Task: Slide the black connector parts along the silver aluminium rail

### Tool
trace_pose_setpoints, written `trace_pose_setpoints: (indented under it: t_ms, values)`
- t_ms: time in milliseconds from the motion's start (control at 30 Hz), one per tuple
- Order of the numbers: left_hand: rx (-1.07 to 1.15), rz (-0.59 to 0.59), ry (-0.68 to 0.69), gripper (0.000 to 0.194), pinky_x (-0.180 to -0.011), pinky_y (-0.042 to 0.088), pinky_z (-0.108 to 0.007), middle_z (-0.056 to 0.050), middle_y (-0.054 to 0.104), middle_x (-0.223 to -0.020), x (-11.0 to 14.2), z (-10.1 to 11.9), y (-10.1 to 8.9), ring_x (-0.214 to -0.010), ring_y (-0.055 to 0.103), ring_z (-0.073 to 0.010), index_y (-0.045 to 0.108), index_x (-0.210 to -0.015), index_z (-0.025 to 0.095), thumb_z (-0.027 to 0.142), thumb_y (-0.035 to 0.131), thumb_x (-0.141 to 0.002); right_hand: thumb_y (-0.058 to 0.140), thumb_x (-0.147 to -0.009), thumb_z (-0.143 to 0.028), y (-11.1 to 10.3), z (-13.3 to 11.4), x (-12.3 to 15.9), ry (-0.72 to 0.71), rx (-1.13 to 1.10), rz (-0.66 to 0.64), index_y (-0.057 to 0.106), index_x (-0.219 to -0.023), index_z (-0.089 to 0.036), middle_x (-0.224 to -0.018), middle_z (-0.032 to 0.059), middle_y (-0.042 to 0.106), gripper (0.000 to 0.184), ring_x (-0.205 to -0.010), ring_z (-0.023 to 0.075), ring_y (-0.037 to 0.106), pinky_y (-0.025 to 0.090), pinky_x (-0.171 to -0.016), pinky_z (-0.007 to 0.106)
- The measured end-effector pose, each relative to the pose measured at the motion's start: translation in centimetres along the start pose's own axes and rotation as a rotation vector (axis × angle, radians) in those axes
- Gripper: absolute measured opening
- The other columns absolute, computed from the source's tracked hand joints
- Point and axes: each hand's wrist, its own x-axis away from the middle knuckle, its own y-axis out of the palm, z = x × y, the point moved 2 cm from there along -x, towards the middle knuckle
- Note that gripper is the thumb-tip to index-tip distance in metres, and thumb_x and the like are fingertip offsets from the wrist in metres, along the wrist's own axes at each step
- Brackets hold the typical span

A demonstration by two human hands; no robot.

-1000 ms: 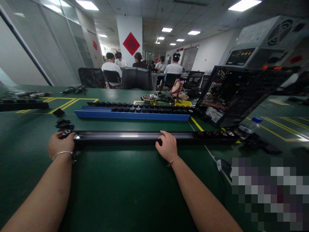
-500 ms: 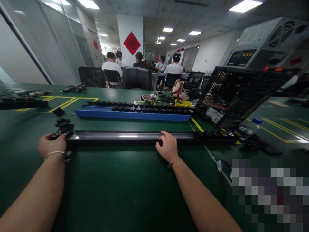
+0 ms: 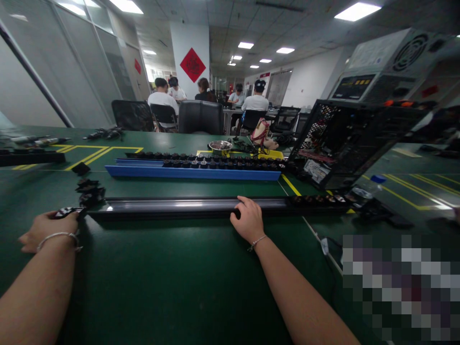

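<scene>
The left hand's (image 3: 50, 232) fingers are pinched nearly closed on a small black piece (image 3: 69, 211) with a pale metal part, its dark tip pointing right toward the near end of the black rail (image 3: 172, 206), just beyond the fingertips. That rail's long axis runs left to right across the green table (image 3: 161, 273), passing under the right hand (image 3: 249, 223), whose half-curled fingers grip it, thumb at the near edge and fingertips at the far one. A blue rail (image 3: 194, 173) lies roughly parallel beyond the right fingers, while loose black pieces (image 3: 89, 194) sit just past the left ones.
</scene>
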Motion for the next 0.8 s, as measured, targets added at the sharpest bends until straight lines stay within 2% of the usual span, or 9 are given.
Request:
trace_pose_setpoints:
  t_ms: [100,200,267,333,400,467,533,633,800]
  values:
    - [-0.082,-0.08,-0.188,0.061,-0.095,0.036,-0.052,-0.012,0.055,-0.126,0.7,-0.1,-0.9,-0.123,0.041,-0.0337,0.058,-0.113,0.027,0.055,0.062,-0.058,0.054,-0.073,-0.025,0.1,0.1,0.0,-0.001,-0.011,0.003,0.062,-0.081,-0.02,-0.123,0.0101,0.056,0.011,-0.116,0.026,0.046,0.033,-0.099,0.044]
    - [0.052,0.025,-0.144,0.071,-0.098,0.035,-0.05,-0.014,0.05,-0.132,2.4,0.4,-2.2,-0.126,0.039,-0.0332,0.051,-0.123,0.023,0.046,0.065,-0.057,0.054,-0.074,-0.025,0.0,0.1,0.0,-0.008,-0.013,0.008,0.062,-0.081,-0.02,-0.122,0.0103,0.056,0.012,-0.116,0.026,0.046,0.033,-0.099,0.044]
    - [0.222,0.158,-0.025,0.073,-0.102,0.03,-0.051,-0.016,0.047,-0.134,3.9,1.1,-3.4,-0.129,0.035,-0.0327,0.046,-0.128,0.017,0.04,0.061,-0.061,0.054,-0.074,-0.026,0.0,0.0,0.0,-0.013,-0.014,0.012,0.062,-0.081,-0.02,-0.122,0.0103,0.057,0.012,-0.116,0.026,0.047,0.033,-0.099,0.044]
    - [0.334,0.296,0.196,0.065,-0.105,0.026,-0.047,-0.019,0.046,-0.132,6.0,2.4,-4.6,-0.127,0.037,-0.0296,0.043,-0.128,0.007,0.03,0.053,-0.068,0.054,-0.075,-0.027,0.0,0.0,0.0,-0.014,-0.017,0.017,0.063,-0.081,-0.02,-0.122,0.0098,0.057,0.013,-0.115,0.0258,0.047,0.034,-0.099,0.043]
    - [0.39,0.361,0.487,0.059,-0.105,0.028,-0.043,-0.021,0.046,-0.13,8.7,4.4,-5.6,-0.125,0.039,-0.0256,0.043,-0.124,0.002,0.027,0.05,-0.072,0.054,-0.075,-0.027,0.0,0.0,0.0,-0.014,-0.026,0.021,0.063,-0.081,-0.02,-0.121,0.0093,0.058,0.013,-0.114,0.0254,0.048,0.034,-0.098,0.044]
    - [0.472,0.367,0.705,0.053,-0.105,0.03,-0.041,-0.018,0.044,-0.132,12.1,6.6,-6.0,-0.127,0.037,-0.0218,0.043,-0.123,0.006,0.026,0.05,-0.075,0.054,-0.076,-0.028,0.0,-0.1,0.0,-0.013,-0.043,0.027,0.063,-0.081,-0.02,-0.12,0.0091,0.059,0.013,-0.114,0.0255,0.048,0.033,-0.098,0.044]
    - [0.529,0.26,0.884,0.045,-0.101,0.036,-0.038,-0.015,0.044,-0.131,15.8,8.7,-5.5,-0.126,0.038,-0.0202,0.046,-0.12,0.011,0.028,0.049,-0.078,0.051,-0.078,-0.028,0.0,-0.1,0.0,-0.009,-0.079,0.041,0.063,-0.079,-0.021,-0.116,0.0086,0.06,0.014,-0.113,0.0251,0.049,0.034,-0.098,0.044]
    - [0.406,-0.08,1.122,0.035,-0.107,0.031,-0.039,-0.009,0.04,-0.138,21.2,11.0,-3.5,-0.13,0.036,-0.0211,0.053,-0.115,0.021,0.031,0.049,-0.081,0.044,-0.082,-0.025,-0.8,0.6,-0.4,0.005,-0.151,0.147,0.062,-0.082,-0.021,-0.11,0.0086,0.062,0.019,-0.107,0.0226,0.052,0.037,-0.096,0.04]
    - [0.243,-0.277,1.208,0.048,-0.11,0.024,-0.048,-0.012,0.033,-0.146,25.3,12.0,-0.1,-0.137,0.023,-0.0285,0.048,-0.127,0.021,0.041,0.045,-0.084,0.046,-0.079,-0.024,-3.6,5.1,-0.8,0.276,-0.029,0.611,0.058,-0.102,-0.014,-0.122,0.017,0.052,0.028,-0.118,0.0288,0.044,0.033,-0.098,0.046]
